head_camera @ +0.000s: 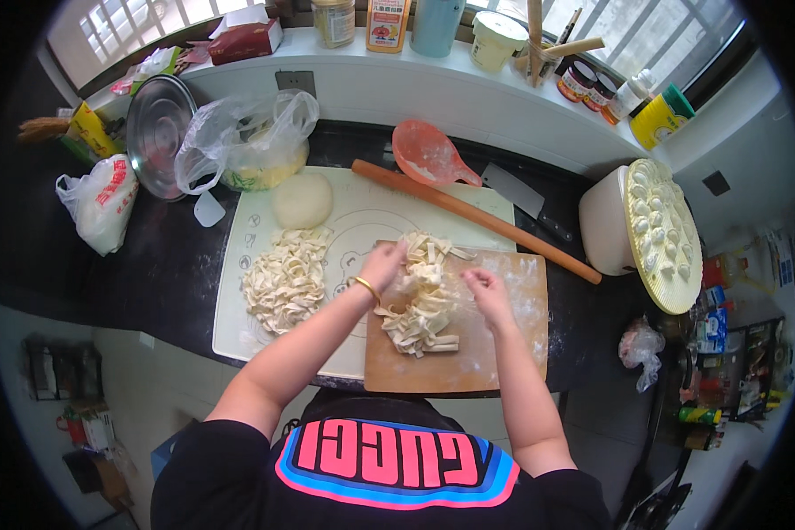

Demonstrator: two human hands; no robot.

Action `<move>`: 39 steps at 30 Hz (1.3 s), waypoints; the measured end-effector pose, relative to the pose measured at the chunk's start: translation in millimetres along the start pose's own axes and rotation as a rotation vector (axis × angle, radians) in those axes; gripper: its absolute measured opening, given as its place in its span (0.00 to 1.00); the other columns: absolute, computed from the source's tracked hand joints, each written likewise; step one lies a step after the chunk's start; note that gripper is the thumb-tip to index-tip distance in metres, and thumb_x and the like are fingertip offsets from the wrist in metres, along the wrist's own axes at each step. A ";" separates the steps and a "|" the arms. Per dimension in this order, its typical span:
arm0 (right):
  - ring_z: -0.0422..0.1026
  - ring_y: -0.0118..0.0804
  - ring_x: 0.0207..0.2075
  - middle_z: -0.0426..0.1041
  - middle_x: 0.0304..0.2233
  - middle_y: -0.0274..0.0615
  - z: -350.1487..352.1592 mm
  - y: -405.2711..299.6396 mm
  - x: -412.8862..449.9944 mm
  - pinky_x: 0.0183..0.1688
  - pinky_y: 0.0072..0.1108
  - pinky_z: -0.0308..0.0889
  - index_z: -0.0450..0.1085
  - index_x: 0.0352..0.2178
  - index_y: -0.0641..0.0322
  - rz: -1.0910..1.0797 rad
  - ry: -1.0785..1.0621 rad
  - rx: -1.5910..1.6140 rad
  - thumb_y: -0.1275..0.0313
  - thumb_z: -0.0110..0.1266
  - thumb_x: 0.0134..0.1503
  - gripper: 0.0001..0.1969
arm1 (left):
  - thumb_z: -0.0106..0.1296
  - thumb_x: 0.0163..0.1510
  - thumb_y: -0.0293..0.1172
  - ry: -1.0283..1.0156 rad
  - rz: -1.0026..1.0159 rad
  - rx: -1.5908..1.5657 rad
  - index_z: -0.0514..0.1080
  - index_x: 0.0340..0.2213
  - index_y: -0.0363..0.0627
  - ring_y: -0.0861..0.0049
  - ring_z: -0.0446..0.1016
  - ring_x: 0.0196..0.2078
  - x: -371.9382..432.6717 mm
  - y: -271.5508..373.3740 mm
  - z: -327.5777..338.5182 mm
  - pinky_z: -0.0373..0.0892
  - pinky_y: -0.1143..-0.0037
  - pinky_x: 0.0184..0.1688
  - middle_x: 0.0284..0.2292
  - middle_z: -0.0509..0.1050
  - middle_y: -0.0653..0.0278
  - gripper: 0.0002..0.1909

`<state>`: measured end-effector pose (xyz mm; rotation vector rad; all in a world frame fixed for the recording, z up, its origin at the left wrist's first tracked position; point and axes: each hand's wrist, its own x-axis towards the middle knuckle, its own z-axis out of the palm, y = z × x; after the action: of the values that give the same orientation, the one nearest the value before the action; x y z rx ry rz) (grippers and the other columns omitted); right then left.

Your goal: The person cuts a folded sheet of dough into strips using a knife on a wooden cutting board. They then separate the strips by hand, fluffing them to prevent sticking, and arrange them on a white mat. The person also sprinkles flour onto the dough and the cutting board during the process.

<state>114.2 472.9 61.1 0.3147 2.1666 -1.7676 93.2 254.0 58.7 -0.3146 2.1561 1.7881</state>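
Observation:
Cut strips of raw noodle dough lie in a loose pile on the left part of a floured wooden cutting board. My left hand, with a gold bangle at the wrist, is at the upper left of this pile; whether it pinches a strip cannot be told. To the right of the pile, over the board, my right hand has its fingers bent together, with blur near the fingertips. A larger heap of noodles rests on the pale silicone mat, below a smooth round of dough.
Behind the board a wooden rolling pin lies slantwise, near a red plastic scoop and a cleaver. A white bin with a yellow tray of dumplings or similar pieces stands right. Plastic bags and a metal lid are at left.

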 end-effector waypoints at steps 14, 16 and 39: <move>0.65 0.28 0.35 0.67 0.35 0.41 -31.2 -9.1 15.9 0.35 0.18 0.62 0.64 0.37 0.64 -0.161 -0.260 0.099 0.72 0.52 0.45 0.16 | 0.51 0.45 0.28 -0.091 0.030 -0.214 0.66 0.32 0.40 0.83 0.67 0.25 -7.9 16.5 6.5 0.65 0.83 0.28 0.26 0.68 0.67 0.10; 0.64 0.27 0.34 0.66 0.34 0.41 -34.3 -5.4 14.4 0.34 0.17 0.62 0.64 0.37 0.64 -0.058 -0.115 -0.019 0.70 0.54 0.44 0.17 | 0.50 0.47 0.32 0.118 -0.030 0.035 0.66 0.36 0.39 0.84 0.66 0.25 -3.5 -19.6 2.8 0.65 0.83 0.28 0.27 0.69 0.67 0.14; 0.65 0.32 0.36 0.64 0.38 0.35 -37.2 -29.9 -18.8 0.37 0.30 0.63 0.61 0.37 0.55 0.074 -0.474 0.346 0.68 0.51 0.48 0.14 | 0.45 0.47 0.52 -0.088 -0.230 -0.323 0.62 0.37 0.46 0.78 0.65 0.35 -55.8 55.7 35.0 0.60 0.73 0.38 0.35 0.66 0.67 0.23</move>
<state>116.4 503.7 102.1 0.0426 1.5086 -1.9346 128.0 297.1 124.9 -0.5256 1.6915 1.9689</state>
